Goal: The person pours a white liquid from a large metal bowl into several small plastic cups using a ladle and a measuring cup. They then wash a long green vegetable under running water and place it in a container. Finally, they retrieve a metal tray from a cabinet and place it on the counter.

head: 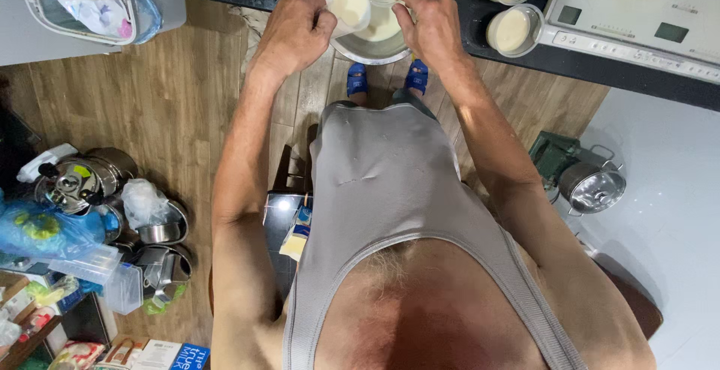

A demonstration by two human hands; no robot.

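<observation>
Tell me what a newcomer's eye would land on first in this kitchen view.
First, the two hands at top centre: the left hand holds a clear plastic cup of pale cream tilted over a steel bowl, with the right hand beside it. Next, the small filled bowls on the dark counter to the right. Then the heap of steel pots on the wooden floor, lower left.

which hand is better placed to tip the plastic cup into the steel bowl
Left. The left hand already grips the plastic cup right over the steel bowl; the right hand is only at the cup's rim.
</observation>
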